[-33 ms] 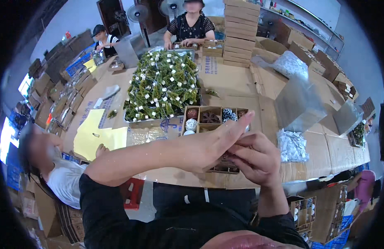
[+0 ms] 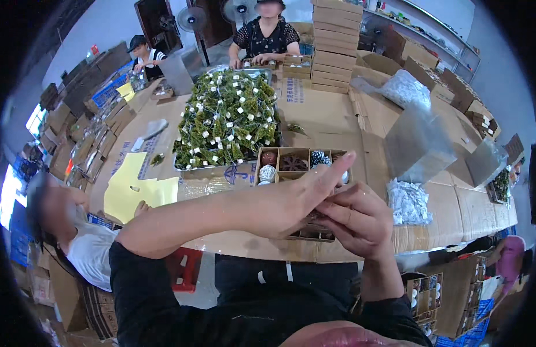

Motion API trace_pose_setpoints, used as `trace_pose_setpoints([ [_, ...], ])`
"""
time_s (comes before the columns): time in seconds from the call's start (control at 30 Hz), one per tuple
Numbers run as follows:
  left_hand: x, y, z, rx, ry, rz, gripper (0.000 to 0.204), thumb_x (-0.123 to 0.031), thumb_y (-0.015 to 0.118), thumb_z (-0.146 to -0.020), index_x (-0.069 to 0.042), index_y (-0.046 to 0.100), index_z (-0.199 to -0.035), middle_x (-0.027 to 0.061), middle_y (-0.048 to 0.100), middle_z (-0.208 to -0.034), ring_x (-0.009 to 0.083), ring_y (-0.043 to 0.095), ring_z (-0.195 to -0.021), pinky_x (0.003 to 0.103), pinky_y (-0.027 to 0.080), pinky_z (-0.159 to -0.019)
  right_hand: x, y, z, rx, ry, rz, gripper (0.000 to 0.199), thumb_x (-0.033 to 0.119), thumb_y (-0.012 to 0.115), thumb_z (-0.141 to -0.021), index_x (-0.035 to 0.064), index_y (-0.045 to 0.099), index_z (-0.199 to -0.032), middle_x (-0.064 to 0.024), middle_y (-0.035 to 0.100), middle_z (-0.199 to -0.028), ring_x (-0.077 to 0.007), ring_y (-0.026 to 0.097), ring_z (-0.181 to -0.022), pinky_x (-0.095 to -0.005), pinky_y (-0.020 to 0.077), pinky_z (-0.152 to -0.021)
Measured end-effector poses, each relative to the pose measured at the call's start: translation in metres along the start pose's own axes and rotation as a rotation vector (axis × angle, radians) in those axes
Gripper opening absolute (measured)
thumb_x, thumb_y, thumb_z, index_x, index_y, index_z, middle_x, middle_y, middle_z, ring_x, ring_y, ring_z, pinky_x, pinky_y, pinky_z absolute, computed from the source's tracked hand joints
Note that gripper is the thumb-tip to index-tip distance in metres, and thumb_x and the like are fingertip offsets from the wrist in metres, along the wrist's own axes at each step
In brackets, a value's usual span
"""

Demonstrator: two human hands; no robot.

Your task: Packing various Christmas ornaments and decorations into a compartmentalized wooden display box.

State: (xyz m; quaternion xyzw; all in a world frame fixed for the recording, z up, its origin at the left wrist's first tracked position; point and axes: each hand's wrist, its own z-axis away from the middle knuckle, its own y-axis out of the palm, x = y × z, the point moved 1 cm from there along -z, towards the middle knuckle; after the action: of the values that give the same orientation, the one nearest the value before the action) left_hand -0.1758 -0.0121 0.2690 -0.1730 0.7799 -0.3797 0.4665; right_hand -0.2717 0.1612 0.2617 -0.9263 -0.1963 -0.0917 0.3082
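My left hand [image 2: 305,199] reaches across the front of a divided cardboard box [image 2: 286,177], its visible fingers stretched out up and to the right. Its palm side and the rest of its fingers are hidden. Against it, my right hand [image 2: 360,217] is closed in a pinch, fingertips by the left palm. Something small and brownish shows between the hands, too covered to name. In the box's compartments lie a dark red ball [image 2: 268,157], a whitish wound ball [image 2: 267,173], a brown star-shaped ornament [image 2: 293,163] and a white-tipped pinecone [image 2: 319,158].
Beyond the box stands a tray heaped with green sprigs bearing white cubes [image 2: 227,115]. A bag of silvery packets [image 2: 408,202] and a clear plastic bin [image 2: 418,144] are at right. Yellow paper [image 2: 135,191] lies left, beside a co-worker [image 2: 85,248]. Stacked cartons [image 2: 336,46] rise behind.
Both hands stay together over the box, with only a very slight shift of the right fingers against the left palm.
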Motion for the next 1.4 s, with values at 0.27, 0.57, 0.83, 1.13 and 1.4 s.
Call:
trace_pose_setpoints([
  [0.27, 0.027, -0.005, 0.001, -0.052, 0.096, -0.114, 0.114, 0.002, 0.067, -0.083, -0.013, -0.023, -0.152, 0.0225, 0.041, -0.139, 0.0308, 0.058, -0.106, 0.039, 0.049, -0.091, -0.002, 0.013, -0.007, -0.019, -0.121, 0.179, 0.026, 0.004, 0.081, -0.065, 0.0048, 0.074, -0.089, -0.0042, 0.063, -0.078, -0.0216, 0.061, -0.066, -0.0323, 0.0487, -0.057],
  [0.57, 0.029, -0.02, 0.027, -0.268, -0.173, -0.541, 0.087, -0.028, 0.083, -0.072, -0.013, 0.039, -0.146, 0.015, 0.041, -0.147, 0.0362, 0.041, -0.133, 0.048, 0.031, -0.112, -0.037, 0.032, -0.007, -0.174, -0.067, 0.256, 0.019, 0.002, 0.074, -0.071, 0.0084, 0.073, -0.089, -0.0054, 0.068, -0.083, -0.0231, 0.062, -0.071, -0.0322, 0.0509, -0.06],
  [0.83, 0.026, -0.026, 0.047, -0.514, -0.226, -0.403, 0.05, -0.005, 0.069, -0.079, -0.007, 0.058, -0.128, 0.0146, 0.06, -0.128, 0.0344, 0.056, -0.121, 0.04, 0.044, -0.102, -0.055, 0.044, -0.008, -0.132, -0.127, 0.268, 0.018, 0.002, 0.076, -0.071, 0.0066, 0.072, -0.088, -0.0054, 0.067, -0.085, -0.022, 0.063, -0.073, -0.0322, 0.0518, -0.06],
  [1.13, 0.039, 0.023, 0.072, -0.276, -0.2, -0.495, 0.05, -0.015, 0.071, -0.083, 0.002, 0.054, -0.127, 0.0218, 0.053, -0.132, 0.0372, 0.053, -0.123, 0.043, 0.044, -0.104, -0.037, 0.062, 0.013, 0.202, -0.22, 0.284, 0.019, 0.017, 0.062, -0.068, 0.0085, 0.06, -0.085, -0.0028, 0.052, -0.081, -0.0223, 0.056, -0.08, -0.036, 0.0479, -0.066],
  [1.4, 0.03, 0.04, 0.063, -0.221, -0.227, -0.524, 0.053, -0.025, 0.067, -0.085, 0.001, 0.053, -0.13, 0.0181, 0.05, -0.137, 0.0335, 0.046, -0.132, 0.042, 0.04, -0.109, -0.021, 0.056, 0.018, 0.382, 0.006, 0.307, 0.015, 0.016, 0.07, -0.075, 0.0072, 0.065, -0.086, -0.0035, 0.063, -0.087, -0.0225, 0.06, -0.082, -0.0368, 0.0511, -0.072],
])
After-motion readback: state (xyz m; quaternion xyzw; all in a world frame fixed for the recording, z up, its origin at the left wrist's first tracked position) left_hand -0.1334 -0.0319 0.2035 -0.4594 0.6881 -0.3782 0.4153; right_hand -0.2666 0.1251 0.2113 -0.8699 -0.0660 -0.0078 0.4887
